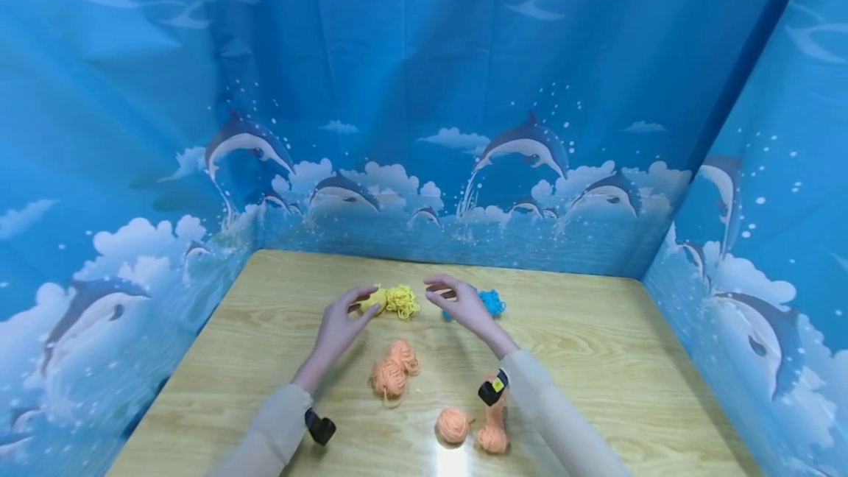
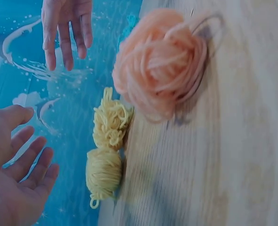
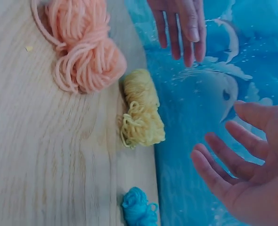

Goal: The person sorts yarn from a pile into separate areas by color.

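Note:
Both hands hover over the far part of the table with nothing in them. My left hand (image 1: pixel 343 322) is beside the yellow yarn (image 1: pixel 391 301), its fingers relaxed and apart in the left wrist view. My right hand (image 1: pixel 464 305) hangs in front of the blue yarn (image 1: pixel 491 302) and partly hides it in the head view. In the right wrist view, the yellow yarn (image 3: pixel 143 108) is a wound roll joined to a loose, loopy bunch, and the blue yarn (image 3: pixel 139 207) lies nearer the bottom edge. A peach yarn bundle (image 1: pixel 394 369) lies on the table between the forearms.
Nearer the front are a round peach yarn ball (image 1: pixel 453 425) and a long peach yarn piece (image 1: pixel 492 429), partly covered by the right wrist camera (image 1: pixel 493 387). Blue dolphin-print curtains (image 1: pixel 424 234) stand behind and at both sides of the wooden table (image 1: pixel 596 359).

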A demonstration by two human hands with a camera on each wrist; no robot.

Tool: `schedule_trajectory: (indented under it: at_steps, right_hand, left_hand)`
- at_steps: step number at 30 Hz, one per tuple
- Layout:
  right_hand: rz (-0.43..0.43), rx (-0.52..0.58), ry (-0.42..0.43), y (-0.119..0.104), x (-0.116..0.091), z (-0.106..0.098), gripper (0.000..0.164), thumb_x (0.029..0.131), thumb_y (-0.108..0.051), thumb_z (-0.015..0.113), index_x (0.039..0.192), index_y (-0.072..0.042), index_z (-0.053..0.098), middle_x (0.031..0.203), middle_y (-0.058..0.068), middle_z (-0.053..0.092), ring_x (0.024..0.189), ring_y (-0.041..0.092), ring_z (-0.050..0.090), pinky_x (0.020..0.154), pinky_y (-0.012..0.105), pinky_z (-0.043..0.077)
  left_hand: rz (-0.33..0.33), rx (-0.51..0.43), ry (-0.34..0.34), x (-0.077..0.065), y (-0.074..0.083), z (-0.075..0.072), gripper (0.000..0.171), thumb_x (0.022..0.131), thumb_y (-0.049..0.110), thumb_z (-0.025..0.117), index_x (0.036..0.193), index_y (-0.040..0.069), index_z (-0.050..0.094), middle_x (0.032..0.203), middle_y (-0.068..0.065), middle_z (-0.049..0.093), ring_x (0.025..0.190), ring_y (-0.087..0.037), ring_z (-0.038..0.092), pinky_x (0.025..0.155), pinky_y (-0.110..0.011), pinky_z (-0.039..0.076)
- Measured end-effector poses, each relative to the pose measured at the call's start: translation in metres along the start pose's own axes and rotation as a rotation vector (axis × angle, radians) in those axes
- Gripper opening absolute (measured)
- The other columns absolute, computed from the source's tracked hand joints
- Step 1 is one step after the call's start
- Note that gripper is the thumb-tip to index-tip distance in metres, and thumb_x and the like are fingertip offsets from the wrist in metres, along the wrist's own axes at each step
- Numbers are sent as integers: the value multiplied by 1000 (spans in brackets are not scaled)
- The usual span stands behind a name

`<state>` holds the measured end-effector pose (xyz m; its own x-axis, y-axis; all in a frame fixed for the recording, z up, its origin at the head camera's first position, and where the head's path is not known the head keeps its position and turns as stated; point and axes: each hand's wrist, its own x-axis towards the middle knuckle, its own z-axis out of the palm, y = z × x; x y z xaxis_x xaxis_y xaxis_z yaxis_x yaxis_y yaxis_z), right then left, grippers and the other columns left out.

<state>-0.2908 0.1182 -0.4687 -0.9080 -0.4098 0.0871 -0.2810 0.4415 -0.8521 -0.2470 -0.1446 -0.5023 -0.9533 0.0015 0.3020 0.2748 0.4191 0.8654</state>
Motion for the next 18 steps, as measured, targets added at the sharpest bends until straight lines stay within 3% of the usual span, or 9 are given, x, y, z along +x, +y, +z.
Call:
schedule_trajectory:
  at_steps: [7,13,18]
  right_hand:
    - [-20,-17,-25,4,-31,-15,36,103,-29,61,134,-12,64,126,12,68,108,27,66,87,41,58]
    - [-22,-8,3,14,-61,-23,33,103,-25,61,131,-9,65,126,11,68,112,27,65,94,43,56]
    - [8,-5,22,20,-85,-25,30,103,-27,61,129,-12,66,126,12,68,113,26,65,95,41,56]
  left_hand:
    - [56,-71,8,-19,7,7,33,91,8,75,123,2,68,122,-16,70,112,-36,67,97,-48,55]
    - [36,-143,-32,-39,17,14,31,92,7,74,123,5,69,121,-12,71,109,-35,68,96,-41,57]
    - [39,-210,-65,-54,23,22,31,92,6,74,122,4,70,121,-11,72,107,-36,68,94,-37,58]
